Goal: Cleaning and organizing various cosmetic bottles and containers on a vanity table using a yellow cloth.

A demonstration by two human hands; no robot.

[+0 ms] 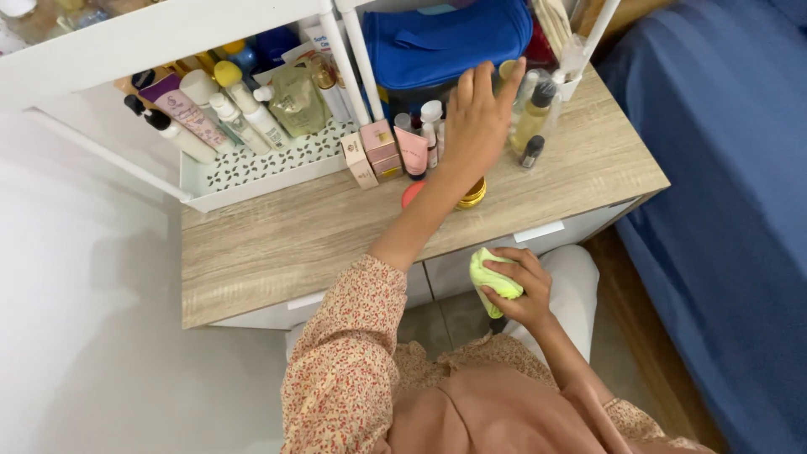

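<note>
My left hand (pixel 475 122) reaches forward over the wooden table (pixel 286 240), fingers spread, above small cosmetic bottles (pixel 534 118) and tubes at the back; whether it grips anything there I cannot tell. A gold-lidded jar (pixel 473 195) and a round red item (pixel 411 193) lie under my forearm. My right hand (pixel 517 290) is below the table's front edge, closed around a crumpled light-green cloth (pixel 492 282).
A white perforated tray (pixel 252 172) holds several bottles and tubes at the back left. Small pink boxes (pixel 376 151) stand beside it. A blue bag (pixel 441 38) sits on the white shelf frame. A blue bed (pixel 731 210) lies to the right; white drawers sit under the tabletop.
</note>
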